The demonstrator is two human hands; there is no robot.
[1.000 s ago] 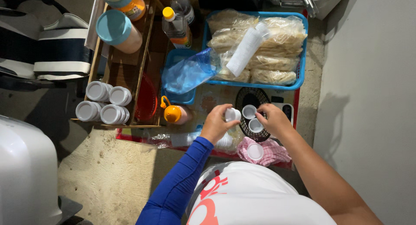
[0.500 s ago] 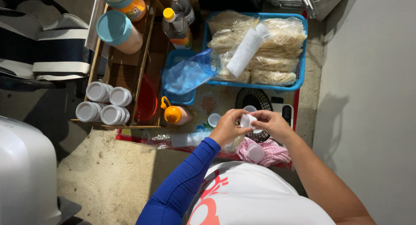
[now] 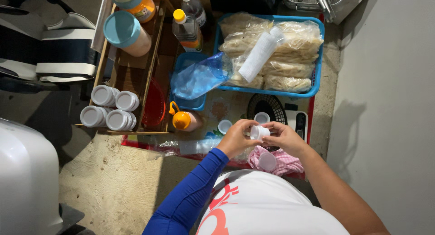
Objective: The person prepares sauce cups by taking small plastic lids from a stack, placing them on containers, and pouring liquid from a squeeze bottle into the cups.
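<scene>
Both my hands meet over the low table, holding one small white plastic cup on its side between them. My left hand, in a blue sleeve, grips it from the left. My right hand pinches it from the right. Just beyond the hands another small white cup sits on a black round basket, and a third stands on the table to the left. A white lid or cup lies on a pink checked cloth below my right hand.
A blue basket holds bagged noodles and a white roll. An orange squeeze bottle, a blue bag in a blue tub, a red basket, stacked white cups, bottles and a lidded jar fill the left. A grey wall stands right.
My hands drew back from the black basket toward me and came together. The small white cup, picked up near the basket, is now held between both hands.
</scene>
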